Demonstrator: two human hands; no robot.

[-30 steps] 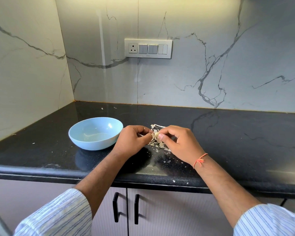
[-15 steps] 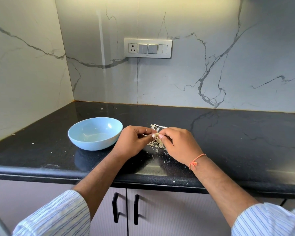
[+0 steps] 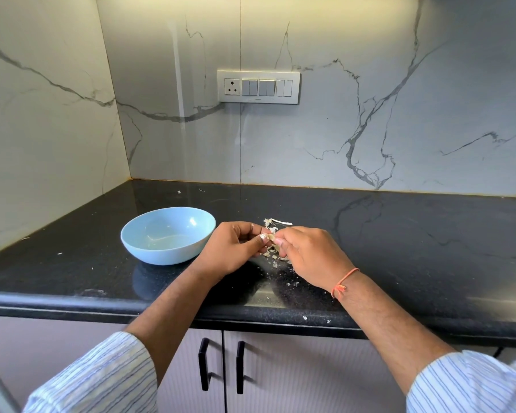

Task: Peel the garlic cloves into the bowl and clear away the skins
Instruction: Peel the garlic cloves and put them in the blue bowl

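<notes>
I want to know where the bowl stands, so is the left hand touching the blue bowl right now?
Apart. The head view shows a strip of black counter between the left hand and the blue bowl.

No text, label, brand, number or sign can be read anywhere in the view. The switch panel [image 3: 258, 87] on the far wall carries a faint mark along its lower edge, too small to make out. The bowl [image 3: 168, 235], near left on the countertop [image 3: 399, 248], is plain and unmarked.
</notes>
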